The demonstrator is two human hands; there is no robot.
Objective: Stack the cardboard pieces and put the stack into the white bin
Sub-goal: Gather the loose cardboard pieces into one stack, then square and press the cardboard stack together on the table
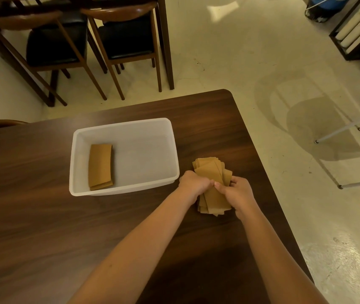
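An uneven pile of brown cardboard pieces [212, 172] lies on the dark wooden table [43, 216], just right of the white bin [170, 150]. My left hand [193, 183] presses the pile's left side and my right hand [238, 191] grips its right side; the thumbs meet on top. The pieces fan out at both ends. Inside the bin, near its left wall, lies a small neat stack of cardboard [100, 166].
The table's right edge runs close beside the pile, with pale floor [284, 62] beyond. Wooden chairs with black seats [126, 38] stand behind the table's far edge. A white metal frame [350, 128] stands on the floor at right.
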